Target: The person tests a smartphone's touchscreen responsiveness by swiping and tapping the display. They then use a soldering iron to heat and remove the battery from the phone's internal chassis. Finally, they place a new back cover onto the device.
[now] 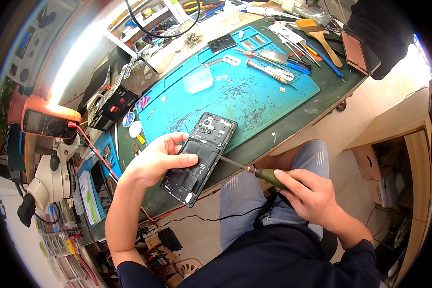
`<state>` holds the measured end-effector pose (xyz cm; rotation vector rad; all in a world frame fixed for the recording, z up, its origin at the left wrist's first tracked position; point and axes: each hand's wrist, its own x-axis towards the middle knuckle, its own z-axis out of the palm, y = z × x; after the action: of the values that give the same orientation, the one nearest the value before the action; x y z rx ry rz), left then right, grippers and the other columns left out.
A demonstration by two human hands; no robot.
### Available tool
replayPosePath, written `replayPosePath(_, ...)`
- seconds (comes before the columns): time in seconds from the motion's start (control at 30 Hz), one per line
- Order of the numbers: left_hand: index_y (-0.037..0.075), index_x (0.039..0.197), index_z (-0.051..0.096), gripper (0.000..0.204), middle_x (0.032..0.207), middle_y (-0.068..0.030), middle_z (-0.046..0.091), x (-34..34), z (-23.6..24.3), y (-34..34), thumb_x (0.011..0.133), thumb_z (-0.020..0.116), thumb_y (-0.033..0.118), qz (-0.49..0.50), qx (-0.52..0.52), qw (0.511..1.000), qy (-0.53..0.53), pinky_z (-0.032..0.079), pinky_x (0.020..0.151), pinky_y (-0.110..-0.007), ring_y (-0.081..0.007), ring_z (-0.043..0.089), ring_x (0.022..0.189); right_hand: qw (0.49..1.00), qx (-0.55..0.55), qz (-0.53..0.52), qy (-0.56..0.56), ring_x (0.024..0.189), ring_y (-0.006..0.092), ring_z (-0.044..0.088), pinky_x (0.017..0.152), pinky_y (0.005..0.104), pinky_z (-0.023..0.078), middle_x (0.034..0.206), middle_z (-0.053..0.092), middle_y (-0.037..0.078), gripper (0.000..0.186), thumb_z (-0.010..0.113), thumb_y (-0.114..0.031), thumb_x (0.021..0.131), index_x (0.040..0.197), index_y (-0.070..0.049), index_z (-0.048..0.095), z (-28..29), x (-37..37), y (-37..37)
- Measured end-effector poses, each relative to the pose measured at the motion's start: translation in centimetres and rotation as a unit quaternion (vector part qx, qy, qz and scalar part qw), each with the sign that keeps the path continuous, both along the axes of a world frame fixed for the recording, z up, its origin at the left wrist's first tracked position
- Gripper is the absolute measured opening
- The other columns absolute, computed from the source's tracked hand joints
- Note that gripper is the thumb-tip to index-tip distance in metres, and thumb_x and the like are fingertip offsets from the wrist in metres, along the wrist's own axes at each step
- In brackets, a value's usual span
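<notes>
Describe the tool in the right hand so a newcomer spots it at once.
Find the big blue mat, then at its near edge the opened phone in the left hand. Right of the phone, the right hand holds the tool, its thin shaft reaching toward the phone's side. Its green handle sets it apart from the loose tools on the mat.

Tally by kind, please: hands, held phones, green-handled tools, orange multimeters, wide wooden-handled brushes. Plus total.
Hands (left hand, right hand): 2
Held opened phone: 1
Green-handled tool: 1
Orange multimeter: 1
Wide wooden-handled brush: 1
Total: 6
</notes>
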<state>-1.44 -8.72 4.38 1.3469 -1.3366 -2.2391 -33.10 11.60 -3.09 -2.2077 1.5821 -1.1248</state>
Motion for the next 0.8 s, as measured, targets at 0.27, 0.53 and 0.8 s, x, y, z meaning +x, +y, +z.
replayPosePath(0.27,-0.006,0.139,0.058,0.054,0.117,-0.0126,0.080,-0.18,-0.04,0.03,0.093,0.085,0.005,0.002,0.000,1.000,0.003,0.064,0.092,-0.031,-0.0150,0.079,0.097,1.000,-0.016,-0.003,-0.018,0.082,0.0237,0.072,0.066,0.0347,0.060,0.105,0.073,0.007,0.062,0.086,-0.002,0.077,0.137,-0.012,0.075,-0.65,0.35,0.00)
replayPosePath(0.53,-0.006,0.138,0.058,0.052,0.117,-0.0131,0.080,-0.19,-0.04,0.06,0.094,0.085,0.003,0.006,0.000,1.000,-0.001,0.065,0.091,-0.031,-0.0159,0.079,0.096,1.000,0.006,-0.005,-0.006,0.084,0.0238,0.072,0.068,0.0349,0.060,0.107,0.073,0.007,0.062,0.086,-0.003,0.077,0.138,-0.012,0.075,-0.12,0.26,0.16)
replayPosePath(0.8,-0.006,0.136,0.059,0.051,0.116,-0.0128,0.080,-0.29,0.11,0.08,0.093,0.085,0.004,0.004,-0.003,1.000,-0.006,0.064,0.092,-0.031,-0.0155,0.079,0.097,1.000,-0.005,0.000,-0.014,0.085,0.0234,0.072,0.068,0.0348,0.060,0.107,0.073,0.007,0.060,0.085,-0.003,0.078,0.136,-0.011,0.075,-0.57,0.37,0.15)
